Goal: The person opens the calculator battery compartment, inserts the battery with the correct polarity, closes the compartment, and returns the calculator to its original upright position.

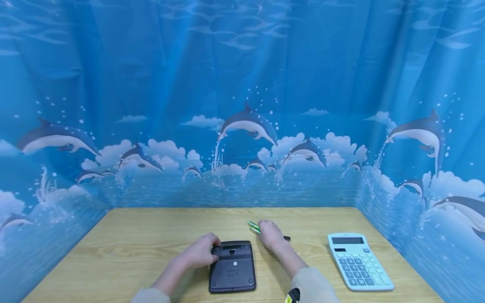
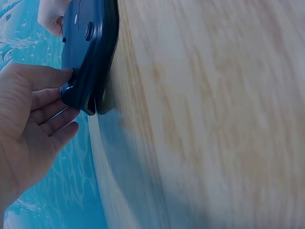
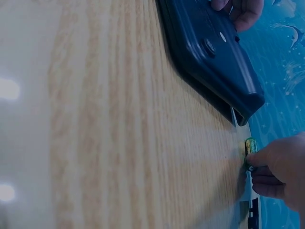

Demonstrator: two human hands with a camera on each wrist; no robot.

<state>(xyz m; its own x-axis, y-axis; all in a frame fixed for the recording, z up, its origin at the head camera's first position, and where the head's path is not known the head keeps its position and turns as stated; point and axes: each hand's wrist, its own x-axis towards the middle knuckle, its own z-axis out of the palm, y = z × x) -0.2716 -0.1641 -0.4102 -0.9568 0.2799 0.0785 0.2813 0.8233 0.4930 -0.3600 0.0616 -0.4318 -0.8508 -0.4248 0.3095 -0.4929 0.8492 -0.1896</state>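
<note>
The black device (image 1: 233, 280) lies on the table (image 1: 159, 227). At its ten o'clock, the left hand (image 1: 204, 251) grips its edge, fingers bent. At its two o'clock, clear of it, the right hand (image 1: 270, 235) has thumb and fingers closed on a green battery (image 3: 251, 145). A light-blue calculator (image 1: 360, 261) lies at three o'clock.

Head view: bright, even light, faint soft shadows on the wood tabletop (image 1: 132, 252), pale sheen down the folds of the blue dolphin curtain (image 1: 182, 63). Small print on the black calculator (image 1: 232, 271) too soft to read. Wrist views dimmer, bluish cast. Right wrist: two blown-out glare spots at left edge, source out of frame. Left wrist: broad bluish shadow lower middle, foreground grain blurred.
</note>
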